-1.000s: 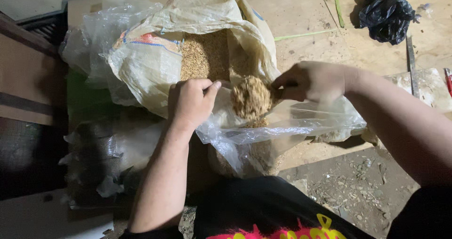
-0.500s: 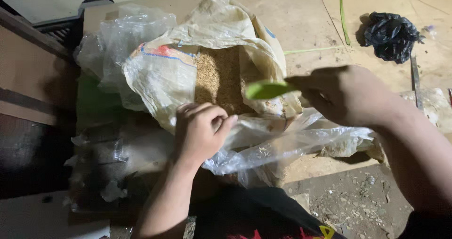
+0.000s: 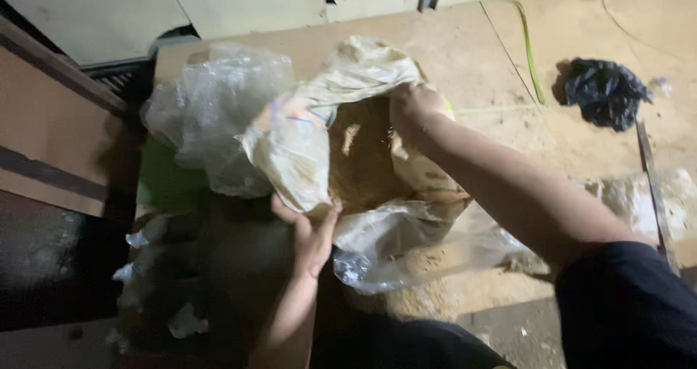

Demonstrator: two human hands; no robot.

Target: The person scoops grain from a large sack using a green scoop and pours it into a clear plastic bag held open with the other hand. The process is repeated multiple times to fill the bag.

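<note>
While the left hand curls its fingers over the near edge of the woven sack, thumb on one side and the rest on the other, it pinches the folded-down rim and keeps it pulled toward the body. Across the opening, the right hand is bent at the wrist and reaches down at the far rim of the same sack; its fingertips are lost in the folds and the shadow, so I cannot tell how far they are closed or whether they have hold of anything. The right forearm runs from that hand down to the right, ending in a dark sleeve at the near right corner.

Between the two hands the sack stands open, and a brown, grainy filling shows inside it. A clear plastic bag lies crumpled just beside the sack on the near right, touching it, with some of the same brown stuff under it. Another heap of clear plastic bulges to the left of the sack, against a green surface.

Everything rests on a brown board floor. Far to the right, well apart from the hands, lies a crumpled black plastic bag, and a thin green cord runs along the board near it.
</note>
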